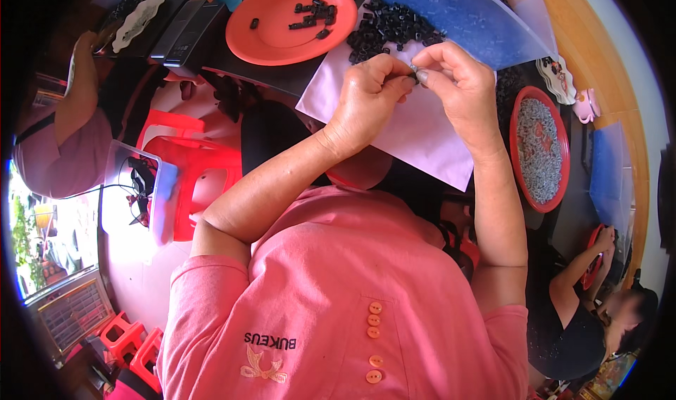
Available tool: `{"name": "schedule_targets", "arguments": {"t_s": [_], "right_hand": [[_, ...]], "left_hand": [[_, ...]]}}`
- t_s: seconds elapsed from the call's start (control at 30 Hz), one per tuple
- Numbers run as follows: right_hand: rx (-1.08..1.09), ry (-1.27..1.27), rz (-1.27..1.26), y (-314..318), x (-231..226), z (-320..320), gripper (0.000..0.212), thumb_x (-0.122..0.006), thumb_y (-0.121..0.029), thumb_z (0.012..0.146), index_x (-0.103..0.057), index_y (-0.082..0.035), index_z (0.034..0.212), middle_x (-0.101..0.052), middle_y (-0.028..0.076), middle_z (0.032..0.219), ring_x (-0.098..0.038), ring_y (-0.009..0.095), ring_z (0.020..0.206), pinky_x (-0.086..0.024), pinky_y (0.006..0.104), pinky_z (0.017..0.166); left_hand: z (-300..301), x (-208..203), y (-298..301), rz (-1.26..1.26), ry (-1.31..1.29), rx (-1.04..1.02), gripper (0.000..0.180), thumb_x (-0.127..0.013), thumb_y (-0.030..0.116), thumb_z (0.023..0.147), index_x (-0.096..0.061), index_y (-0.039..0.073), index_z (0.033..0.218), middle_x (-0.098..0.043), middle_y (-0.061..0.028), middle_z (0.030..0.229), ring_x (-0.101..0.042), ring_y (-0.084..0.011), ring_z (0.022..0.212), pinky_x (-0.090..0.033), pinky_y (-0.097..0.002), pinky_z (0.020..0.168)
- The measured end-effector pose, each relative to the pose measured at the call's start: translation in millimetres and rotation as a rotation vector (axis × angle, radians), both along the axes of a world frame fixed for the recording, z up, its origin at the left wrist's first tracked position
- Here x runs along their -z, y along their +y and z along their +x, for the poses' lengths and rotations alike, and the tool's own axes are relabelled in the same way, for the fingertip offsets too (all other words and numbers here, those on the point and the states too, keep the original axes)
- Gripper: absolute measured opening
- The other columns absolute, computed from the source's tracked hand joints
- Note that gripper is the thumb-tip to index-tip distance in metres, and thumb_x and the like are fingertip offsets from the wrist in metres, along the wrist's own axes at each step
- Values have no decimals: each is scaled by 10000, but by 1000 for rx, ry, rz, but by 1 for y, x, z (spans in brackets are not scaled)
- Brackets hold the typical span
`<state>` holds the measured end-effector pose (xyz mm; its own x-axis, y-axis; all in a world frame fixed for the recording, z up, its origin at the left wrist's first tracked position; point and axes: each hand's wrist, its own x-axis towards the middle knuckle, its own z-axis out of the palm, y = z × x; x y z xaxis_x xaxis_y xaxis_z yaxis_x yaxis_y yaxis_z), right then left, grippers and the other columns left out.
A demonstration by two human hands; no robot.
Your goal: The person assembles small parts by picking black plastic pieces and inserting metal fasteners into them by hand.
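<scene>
My left hand [370,97] and my right hand [461,86] meet above a pale pink cloth [422,146]. The left fingers pinch a small dark part, mostly covered by the fingertips. Between my right thumb and forefinger is a small greyish, shiny piece [415,67], touching or almost touching the dark part; its exact kind is too small to tell. Just beyond my hands lies a heap of small black plastic parts [394,28], partly on the cloth. An orange-red plate [257,44] at the far left bears several more black parts [313,14].
A red tray [519,167] of small silvery metal pieces [539,143] stands at the right. A translucent blue bin [461,13] is at the back. Red stools [201,182] stand at the left. Other people sit on the left [63,146] and right [563,329].
</scene>
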<state>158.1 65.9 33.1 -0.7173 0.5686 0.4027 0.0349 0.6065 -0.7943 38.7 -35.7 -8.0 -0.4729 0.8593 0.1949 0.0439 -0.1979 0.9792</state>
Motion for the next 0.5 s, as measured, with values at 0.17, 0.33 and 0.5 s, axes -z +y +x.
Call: {"name": "schedule_targets", "arguments": {"t_s": [0.17,0.33,0.5], "right_hand": [[-17,28,205,-4,1,3,177,-570,98,805,-635,0,938,-706,120,840,-703,201,763,-540,290,673],[-29,19,268,-4,-6,4,194,-543,107,813,-633,-1,947,-708,136,864,-711,256,795,-548,313,693],[-37,-6,329,-3,-8,3,195,-521,105,822,-625,-6,945,-704,142,865,-702,288,788,-548,334,681]], "left_hand": [[2,-2,1,-29,-3,-33,55,-618,0,868,-634,-39,903,-629,-62,747,-586,-112,673,-491,-255,627],[6,-1,3,6,-107,-28,49,-615,-9,870,-634,-41,902,-625,-58,742,-579,-110,671,-487,-249,623],[11,-1,6,52,-184,-28,38,-610,-14,875,-629,-43,889,-624,-54,737,-574,-107,663,-484,-244,614]]}}
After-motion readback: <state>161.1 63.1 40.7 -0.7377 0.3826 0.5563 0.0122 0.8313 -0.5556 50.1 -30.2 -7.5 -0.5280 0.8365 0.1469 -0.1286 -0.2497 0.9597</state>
